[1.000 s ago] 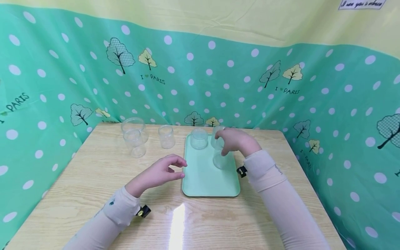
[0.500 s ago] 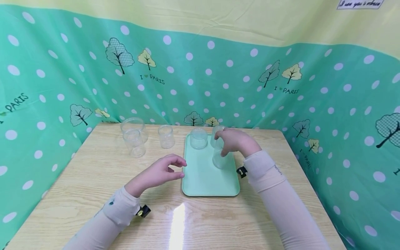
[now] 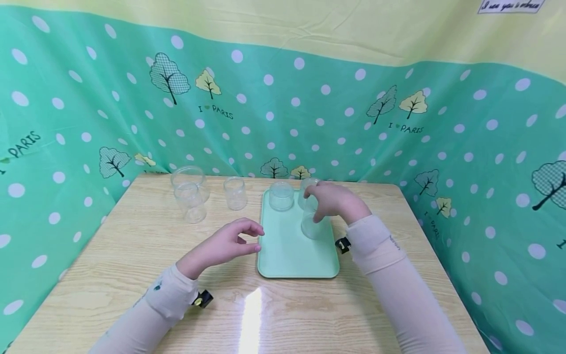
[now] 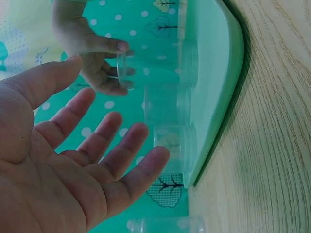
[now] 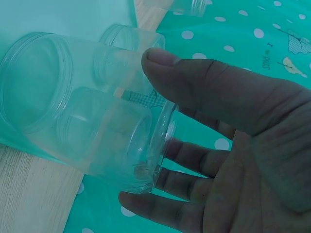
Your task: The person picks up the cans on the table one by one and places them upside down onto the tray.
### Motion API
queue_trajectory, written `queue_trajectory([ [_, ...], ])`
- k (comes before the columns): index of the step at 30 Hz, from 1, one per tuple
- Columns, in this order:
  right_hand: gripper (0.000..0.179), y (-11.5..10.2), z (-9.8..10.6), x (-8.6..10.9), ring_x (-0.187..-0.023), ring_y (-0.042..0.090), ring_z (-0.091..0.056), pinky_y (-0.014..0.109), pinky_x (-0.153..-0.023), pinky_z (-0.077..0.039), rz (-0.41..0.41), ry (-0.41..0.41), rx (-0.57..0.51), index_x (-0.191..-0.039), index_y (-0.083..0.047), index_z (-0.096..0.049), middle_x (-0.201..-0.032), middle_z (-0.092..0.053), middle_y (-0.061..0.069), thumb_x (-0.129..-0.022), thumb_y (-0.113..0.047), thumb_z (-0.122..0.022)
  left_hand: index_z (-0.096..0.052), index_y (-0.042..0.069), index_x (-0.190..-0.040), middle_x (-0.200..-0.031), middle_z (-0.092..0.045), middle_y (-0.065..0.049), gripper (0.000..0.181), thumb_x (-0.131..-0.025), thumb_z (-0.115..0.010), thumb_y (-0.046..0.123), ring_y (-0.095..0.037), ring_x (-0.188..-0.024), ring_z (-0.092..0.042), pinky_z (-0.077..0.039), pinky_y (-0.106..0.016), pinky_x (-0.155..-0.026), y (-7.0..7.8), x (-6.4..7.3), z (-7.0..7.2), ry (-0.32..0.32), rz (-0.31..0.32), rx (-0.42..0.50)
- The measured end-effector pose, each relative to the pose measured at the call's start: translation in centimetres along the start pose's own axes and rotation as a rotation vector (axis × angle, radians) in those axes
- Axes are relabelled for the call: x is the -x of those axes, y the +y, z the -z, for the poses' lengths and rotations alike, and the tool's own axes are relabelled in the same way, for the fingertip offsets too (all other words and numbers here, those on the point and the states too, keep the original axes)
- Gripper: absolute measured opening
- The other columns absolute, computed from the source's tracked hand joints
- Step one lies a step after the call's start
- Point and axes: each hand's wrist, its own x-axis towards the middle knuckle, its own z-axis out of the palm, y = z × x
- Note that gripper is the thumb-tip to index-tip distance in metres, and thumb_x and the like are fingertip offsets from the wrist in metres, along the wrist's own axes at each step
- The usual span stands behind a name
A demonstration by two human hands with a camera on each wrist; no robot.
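Note:
Toward the back right of the green tray (image 3: 292, 260) stands a tall clear jar (image 3: 311, 228). My right hand (image 3: 333, 199) reaches over it from above, thumb on the near side and fingers on the far side, gripping its upper end. In the right wrist view that see-through jar (image 5: 82, 63) shows ridged rings at its tray end. A short clear jar (image 3: 281, 197) and another clear jar (image 3: 308, 189), partly behind my hand, stand along the tray's back. My left hand (image 3: 227, 243) hovers by the tray's left edge, fingers relaxed and holding nothing.
Left of the tray on the wooden table (image 3: 132, 275) stand a wide clear jar (image 3: 187, 173), a narrower jar (image 3: 195, 214) overlapping it, and a further jar (image 3: 236, 194). A patterned green curtain (image 3: 274, 123) encloses the table's back and sides.

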Motion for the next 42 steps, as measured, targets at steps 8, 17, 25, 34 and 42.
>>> queue_trajectory([
  [8,0.069,0.0,-0.3,0.1,-0.130,0.032,-0.051,0.052,-0.099,-0.053,-0.009,0.006,-0.029,-0.142,-0.024,-0.058,-0.150,-0.048,0.013,-0.080,-0.019,-0.088,-0.067,0.018,-0.117,-0.128,-0.063,-0.003,0.025,-0.094,-0.076,0.017,-0.039,-0.124,-0.057,-0.056,-0.045,-0.095,0.0,0.1,0.0,0.002,0.000,0.005],
  [17,0.071,0.3,-0.6,0.1,-0.134,0.033,-0.046,0.051,-0.102,-0.052,0.001,0.012,-0.086,-0.145,-0.018,-0.056,-0.151,-0.044,0.015,-0.081,-0.015,-0.087,-0.066,0.018,-0.117,-0.128,-0.063,-0.002,0.025,-0.094,-0.076,0.016,-0.039,-0.124,-0.056,-0.056,-0.046,-0.096,0.0,0.1,0.1,0.003,-0.004,0.007],
  [25,0.072,0.9,-0.7,0.1,-0.142,0.036,-0.041,0.054,-0.108,-0.048,0.035,0.007,-0.120,-0.146,-0.019,-0.055,-0.157,-0.040,0.016,-0.081,-0.019,-0.088,-0.066,0.018,-0.117,-0.128,-0.063,-0.002,0.026,-0.094,-0.077,0.020,-0.038,-0.124,-0.057,-0.055,-0.045,-0.096,0.1,0.1,0.2,0.001,-0.006,0.006],
  [34,0.067,1.5,-0.6,0.0,-0.150,0.040,-0.032,0.057,-0.117,-0.039,0.103,0.040,-0.126,-0.146,-0.017,-0.056,-0.162,-0.035,0.018,-0.086,-0.026,-0.085,-0.067,0.018,-0.117,-0.128,-0.063,-0.003,0.025,-0.093,-0.077,0.016,-0.039,-0.124,-0.056,-0.055,-0.046,-0.096,0.1,0.2,0.2,0.003,-0.004,0.014],
  [42,0.057,1.2,-0.4,0.6,-0.145,0.036,-0.041,0.054,-0.114,-0.043,0.128,0.129,-0.120,-0.142,-0.018,-0.059,-0.155,-0.045,0.014,-0.090,-0.030,-0.080,-0.067,0.018,-0.116,-0.127,-0.063,-0.003,0.025,-0.094,-0.076,0.015,-0.038,-0.123,-0.057,-0.056,-0.045,-0.095,0.2,0.2,0.2,0.005,-0.012,0.003],
])
